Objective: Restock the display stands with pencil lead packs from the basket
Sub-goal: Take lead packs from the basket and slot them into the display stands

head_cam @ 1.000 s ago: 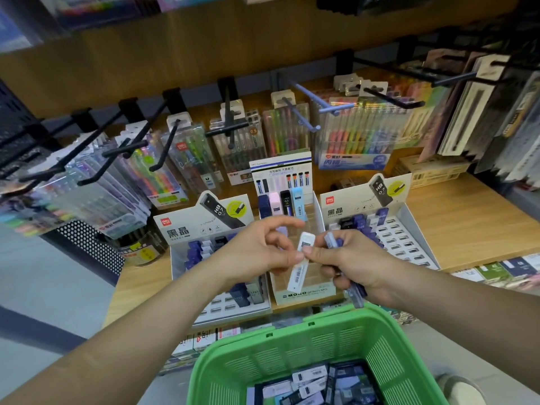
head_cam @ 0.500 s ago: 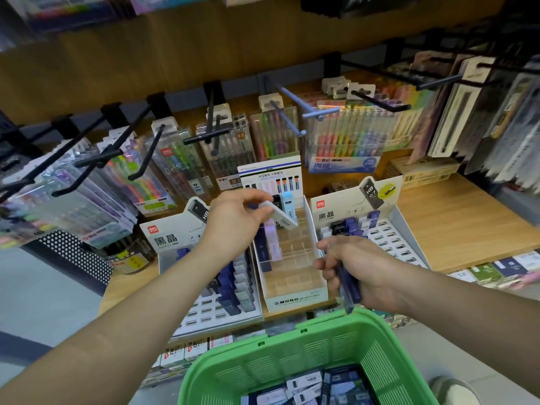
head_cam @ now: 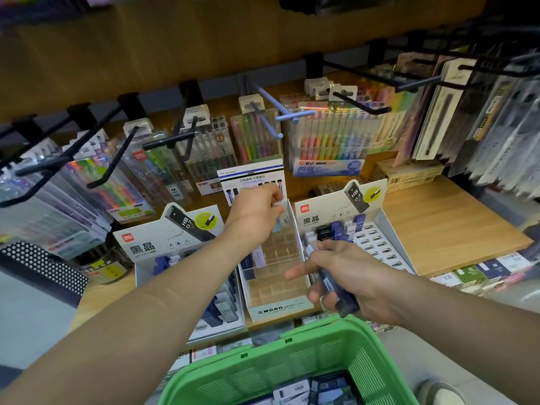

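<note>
My left hand (head_cam: 257,210) reaches over the back rows of the middle MONO display stand (head_cam: 280,309) and pinches a white lead pack (head_cam: 283,219) there. My right hand (head_cam: 342,273) hovers over the stand's front right corner, gripping several dark blue lead packs (head_cam: 340,293), with its forefinger stretched out to the left. Two white HB display stands flank the MONO stand, one on the left (head_cam: 152,244) and one on the right (head_cam: 377,244), both partly filled with blue packs. The green basket (head_cam: 292,361) sits at the bottom, with more lead packs (head_cam: 295,391) inside.
Black pegboard hooks (head_cam: 111,159) with hanging pen packs jut out above the stands. Highlighter sets (head_cam: 330,150) hang behind. The wooden shelf (head_cam: 450,223) extends to the right of the stands. Boxed pens (head_cam: 438,118) hang at the far right.
My left hand took the white pack from my right hand and carried it up to the back of the MONO stand. My right hand sank slightly and stretched out its forefinger.
</note>
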{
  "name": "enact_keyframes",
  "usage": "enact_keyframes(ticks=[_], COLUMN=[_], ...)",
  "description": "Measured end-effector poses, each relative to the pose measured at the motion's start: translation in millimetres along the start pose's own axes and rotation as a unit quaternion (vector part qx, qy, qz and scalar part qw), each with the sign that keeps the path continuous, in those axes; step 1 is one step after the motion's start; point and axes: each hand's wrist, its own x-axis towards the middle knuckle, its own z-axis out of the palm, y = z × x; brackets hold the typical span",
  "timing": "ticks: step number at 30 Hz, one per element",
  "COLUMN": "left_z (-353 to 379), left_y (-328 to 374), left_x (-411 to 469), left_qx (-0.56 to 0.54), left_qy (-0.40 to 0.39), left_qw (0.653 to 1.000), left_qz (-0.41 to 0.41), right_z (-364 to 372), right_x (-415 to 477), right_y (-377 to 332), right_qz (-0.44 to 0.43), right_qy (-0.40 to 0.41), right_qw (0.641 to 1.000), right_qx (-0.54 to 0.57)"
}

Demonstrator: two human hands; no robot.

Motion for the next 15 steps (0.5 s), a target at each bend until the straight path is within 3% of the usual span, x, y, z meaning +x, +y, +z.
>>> enact_keyframes(ticks=[5,9,12,15], left_z=[7.8,8.3,0.8,-12.2], left_y=[8.4,11.0,13.0,18.7], left_x=[5.8,8.8,-1.2,-30.0], left_qx=[0.153,0.192,0.138,-0.039], left_qy=[-0.018,0.004,0.021,0.009], left_qw=[0.982,0.971,0.984,0.998], left_qz=[0.106,0.141,0.111,0.056], right_z=[-3.7,-5.4,-5.4,-6.2], right_x=[-1.9,-7.1,-5.7,-3.2], right_y=[-0.7,0.3,0.1,-1.4], right_qz=[-0.009,0.000,-0.007,-0.001], right_qy=[0.002,-0.045,-0.039,-0.027], right_qw=[0.999,0.999,0.999,0.999], right_qx=[0.033,0.019,0.003,0.022])
